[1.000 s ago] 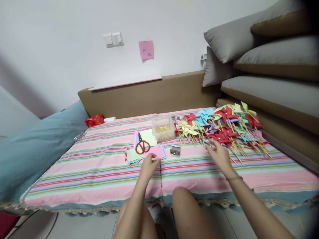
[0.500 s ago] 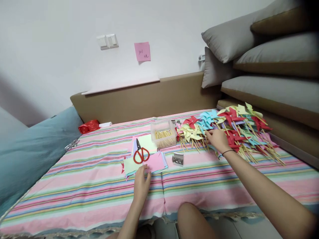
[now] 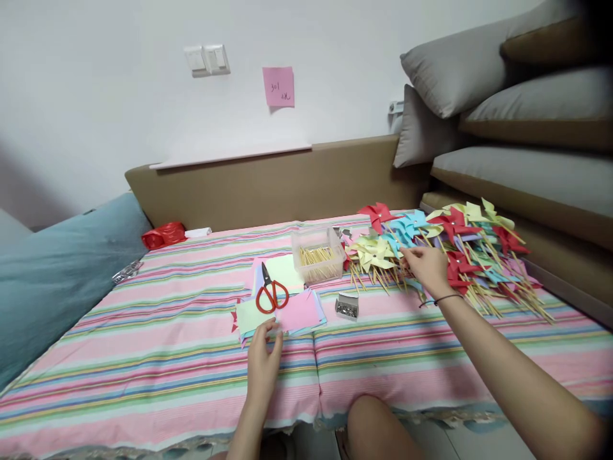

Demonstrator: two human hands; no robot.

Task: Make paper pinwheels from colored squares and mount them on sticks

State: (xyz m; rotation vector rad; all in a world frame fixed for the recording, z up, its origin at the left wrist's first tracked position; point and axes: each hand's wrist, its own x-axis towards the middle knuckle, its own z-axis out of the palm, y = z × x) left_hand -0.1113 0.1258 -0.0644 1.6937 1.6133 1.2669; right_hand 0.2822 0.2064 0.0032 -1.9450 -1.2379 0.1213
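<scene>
My right hand (image 3: 428, 269) is at the pile of paper pinwheels on the right. Its thumb and fingertips are pinched at the edge of a light blue pinwheel (image 3: 395, 243); the stick in that grip is mostly hidden. My left hand (image 3: 265, 350) has its fingers loosely bent and apart, with nothing in them. It rests at the near edge of the paper squares, by a pale green sheet (image 3: 251, 317) and a pink sheet (image 3: 299, 311). Scissors with red handles (image 3: 272, 297) lie across the papers. Nearby stands a small box of metal fasteners (image 3: 347, 308).
A clear plastic box (image 3: 318, 275) of wooden sticks stands behind the papers. Red pinwheels (image 3: 454, 223) and other colours heap up before stacked grey cushions (image 3: 522, 166). A red plastic bundle (image 3: 163, 235) lies at the back left, on the striped cloth (image 3: 158, 358).
The view has shifted slightly. My right hand stays pinched at the blue pinwheel in the pile. My left hand has drawn back slightly from the pink sheet, toward the left.
</scene>
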